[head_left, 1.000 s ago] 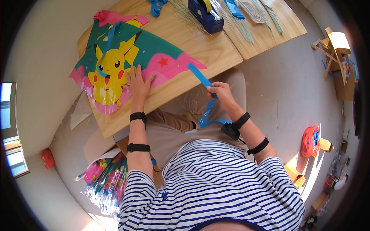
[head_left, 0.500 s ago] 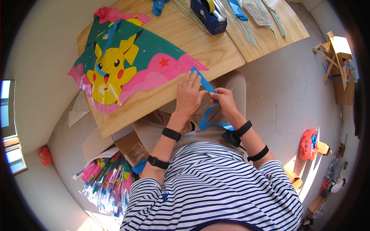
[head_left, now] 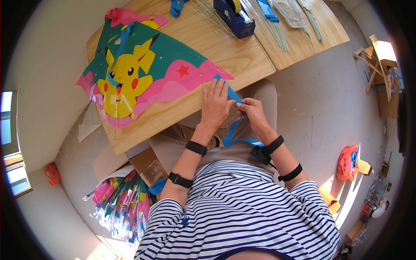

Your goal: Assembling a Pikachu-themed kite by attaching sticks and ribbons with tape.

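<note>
A blue ribbon (head_left: 234, 95) slants from the kite's right corner over the table edge, and its loose length drops into my lap. My left hand (head_left: 214, 106) lies with fingers stretched along the ribbon at the table edge, its thumb reaching toward my other hand. Between thumb and finger, my right hand (head_left: 255, 115) pinches the ribbon just off the edge. The thin plastic kite (head_left: 173, 63), green and pink with a yellow cartoon figure, is spread on the table to the left. Another blue strip (head_left: 123, 41) lies across it.
On the wooden table (head_left: 247, 65) stand a dark blue tape dispenser (head_left: 236, 19) and a clear tub (head_left: 289, 12), among thin sticks (head_left: 277, 37). Folded kites (head_left: 123, 201) hang beside a cardboard box (head_left: 149, 167) at lower left. A red bag (head_left: 346, 162) is on the floor at right.
My left hand has shifted slightly right and down along the ribbon. My right hand stays nearly still, pinching the ribbon.
</note>
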`<state>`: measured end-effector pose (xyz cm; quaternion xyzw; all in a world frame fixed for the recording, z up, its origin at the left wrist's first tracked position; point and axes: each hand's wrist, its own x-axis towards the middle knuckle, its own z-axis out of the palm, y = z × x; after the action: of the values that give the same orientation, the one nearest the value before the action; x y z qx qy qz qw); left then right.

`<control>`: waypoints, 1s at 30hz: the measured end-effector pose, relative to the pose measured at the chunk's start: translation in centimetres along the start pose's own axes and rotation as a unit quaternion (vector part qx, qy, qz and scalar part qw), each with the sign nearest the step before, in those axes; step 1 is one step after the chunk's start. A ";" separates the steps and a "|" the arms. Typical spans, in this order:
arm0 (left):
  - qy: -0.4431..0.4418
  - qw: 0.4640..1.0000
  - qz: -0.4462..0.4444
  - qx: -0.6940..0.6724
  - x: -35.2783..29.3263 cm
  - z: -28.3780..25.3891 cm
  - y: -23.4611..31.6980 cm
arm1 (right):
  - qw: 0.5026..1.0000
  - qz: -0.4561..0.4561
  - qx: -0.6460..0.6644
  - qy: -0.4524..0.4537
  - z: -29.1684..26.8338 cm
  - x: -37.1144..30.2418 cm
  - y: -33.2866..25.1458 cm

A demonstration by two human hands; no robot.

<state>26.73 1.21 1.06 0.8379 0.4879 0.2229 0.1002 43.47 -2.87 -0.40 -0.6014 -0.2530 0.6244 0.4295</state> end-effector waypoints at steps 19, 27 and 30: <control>-0.036 0.998 -0.037 0.024 0.6 -0.3 1.3 | 0.866 -0.318 -0.291 0.254 -2.2 17.5 -18.7; -0.034 0.998 -0.041 0.029 0.1 -0.4 1.0 | 0.925 -0.197 -0.268 0.184 -0.7 20.9 -21.8; -0.033 0.998 -0.040 0.031 0.0 -0.5 1.0 | 0.936 -0.175 -0.257 0.163 0.0 19.7 -22.6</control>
<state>27.27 0.70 1.85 0.8272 0.5243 0.1760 0.0992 50.54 25.04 7.92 -0.7309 -0.4329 0.3467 0.3976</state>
